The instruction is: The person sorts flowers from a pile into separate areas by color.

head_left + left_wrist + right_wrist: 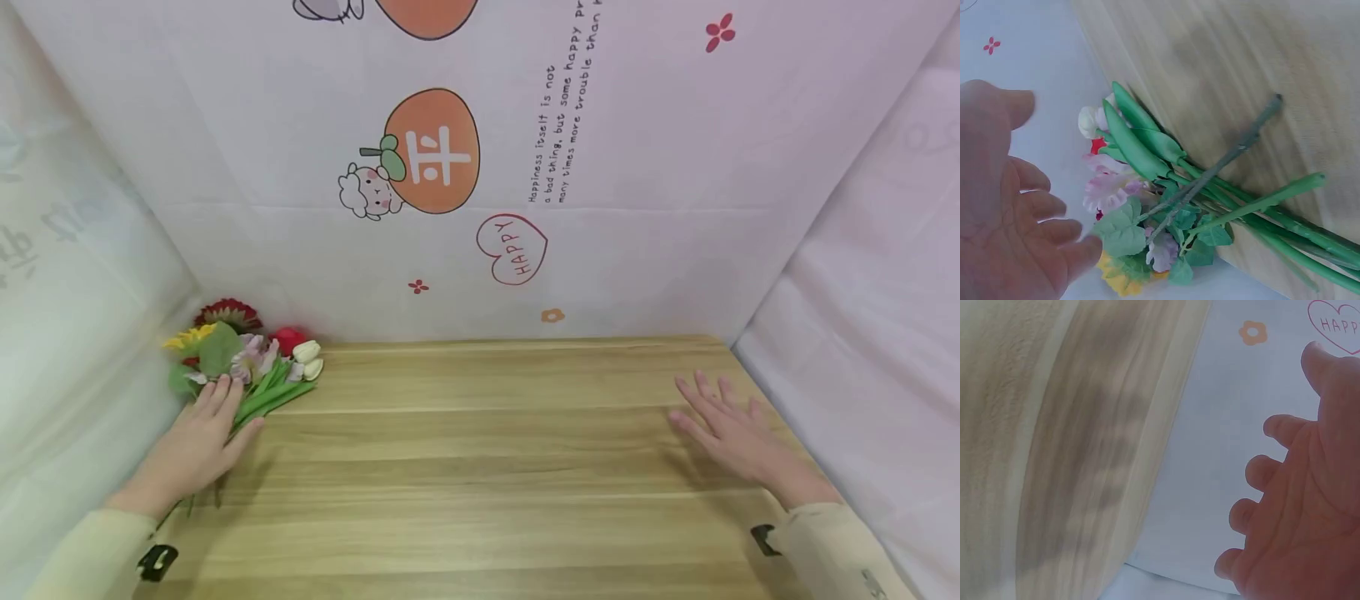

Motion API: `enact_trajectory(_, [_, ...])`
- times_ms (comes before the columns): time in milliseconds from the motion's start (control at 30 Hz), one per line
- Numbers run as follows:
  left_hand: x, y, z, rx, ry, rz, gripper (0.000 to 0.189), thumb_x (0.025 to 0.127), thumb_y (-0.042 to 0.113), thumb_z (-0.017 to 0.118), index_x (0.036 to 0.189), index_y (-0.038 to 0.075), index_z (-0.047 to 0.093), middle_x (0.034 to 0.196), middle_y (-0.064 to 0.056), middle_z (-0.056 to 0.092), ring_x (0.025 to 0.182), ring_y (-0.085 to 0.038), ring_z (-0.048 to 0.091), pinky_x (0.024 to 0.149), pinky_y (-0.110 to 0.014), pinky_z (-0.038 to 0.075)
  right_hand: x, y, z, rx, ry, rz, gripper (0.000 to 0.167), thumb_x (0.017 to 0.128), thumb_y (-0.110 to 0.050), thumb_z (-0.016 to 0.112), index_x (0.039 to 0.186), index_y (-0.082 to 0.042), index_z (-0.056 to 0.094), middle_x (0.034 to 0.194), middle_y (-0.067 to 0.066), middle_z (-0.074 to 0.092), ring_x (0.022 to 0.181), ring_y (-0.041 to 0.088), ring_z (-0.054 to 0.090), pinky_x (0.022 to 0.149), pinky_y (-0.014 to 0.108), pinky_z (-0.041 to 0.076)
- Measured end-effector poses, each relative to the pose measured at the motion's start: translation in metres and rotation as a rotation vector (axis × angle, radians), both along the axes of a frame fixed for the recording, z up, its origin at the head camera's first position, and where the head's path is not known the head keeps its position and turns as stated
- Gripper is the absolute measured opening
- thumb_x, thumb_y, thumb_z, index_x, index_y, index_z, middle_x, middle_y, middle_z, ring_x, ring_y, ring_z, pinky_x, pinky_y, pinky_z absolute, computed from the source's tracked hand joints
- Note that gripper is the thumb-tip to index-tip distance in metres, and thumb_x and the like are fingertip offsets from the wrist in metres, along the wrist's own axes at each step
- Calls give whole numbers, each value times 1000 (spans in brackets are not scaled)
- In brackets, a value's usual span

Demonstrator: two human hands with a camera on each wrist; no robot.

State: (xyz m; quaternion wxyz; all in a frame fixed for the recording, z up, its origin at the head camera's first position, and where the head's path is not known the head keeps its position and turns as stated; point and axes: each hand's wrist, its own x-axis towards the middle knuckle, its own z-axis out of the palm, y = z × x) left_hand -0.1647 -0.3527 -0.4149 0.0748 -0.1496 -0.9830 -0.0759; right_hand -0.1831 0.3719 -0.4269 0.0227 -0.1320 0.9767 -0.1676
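Note:
A bunch of artificial flowers lies at the table's far left corner. It has a dark red bloom (pixel 228 313), a yellow flower (pixel 191 337), a pink-lilac flower (pixel 1110 182), a red rose (pixel 288 340), white tulips (pixel 307 360) and green leaves (pixel 1138 147). Its green stems (pixel 1260 206) run toward the near side. My left hand (pixel 197 446) hovers over the stems with fingers extended, overlapping the bunch in the head view; the left wrist view shows the palm apart from the flowers. My right hand (pixel 731 433) is held above the table's right side, fingers spread, holding nothing.
The wooden table (pixel 480 467) spans the space between both hands. White printed cloth (pixel 645 208) hangs behind it, and more white cloth walls stand at the left (pixel 75 275) and right (pixel 870 283). A black strap piece (pixel 157 562) shows by the left sleeve (pixel 93 554).

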Motion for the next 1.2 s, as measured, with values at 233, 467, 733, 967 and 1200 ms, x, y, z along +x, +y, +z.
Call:
enact_trajectory(233, [-14,-10,0,27,2,-44,88,86,13,80,141,-28,25,77,-30,64,62,-38,66,68,-57,56,-2,-4,3,-52,9,19,71,109,-46,41,163,-12,10,162,31,-1,143,60,-10,104,73,-24])
enact_trajectory(467, [-22,-11,-3,-22,-79,-6,74,82,11,81,132,-27,41,93,-36,66,73,-41,68,70,-57,56,-2,-7,1,-83,0,34,70,109,-44,41,163,-10,13,162,31,0,143,61,-7,105,72,-23])
enact_trajectory(733, [-28,-13,-7,-45,-118,59,27,83,5,77,98,-11,62,84,-25,66,75,-42,66,65,-56,55,0,-11,1,-120,-13,34,68,109,-44,42,163,-11,17,162,33,7,144,59,-8,106,71,-24])
enact_trajectory(967, [-29,-15,-3,-118,-178,74,10,76,-7,67,79,-2,59,72,-16,61,66,-36,62,60,-53,50,0,-13,-1,-103,-8,34,69,109,-45,42,162,-9,18,161,34,11,144,61,-1,109,73,-18])
enact_trajectory(1200, [-32,-17,-4,-115,-226,105,8,79,-7,64,80,-2,59,73,-15,61,66,-30,58,60,-50,49,-1,-17,-4,-109,-2,38,68,108,-45,44,162,-9,21,161,33,15,143,63,5,109,74,-15])
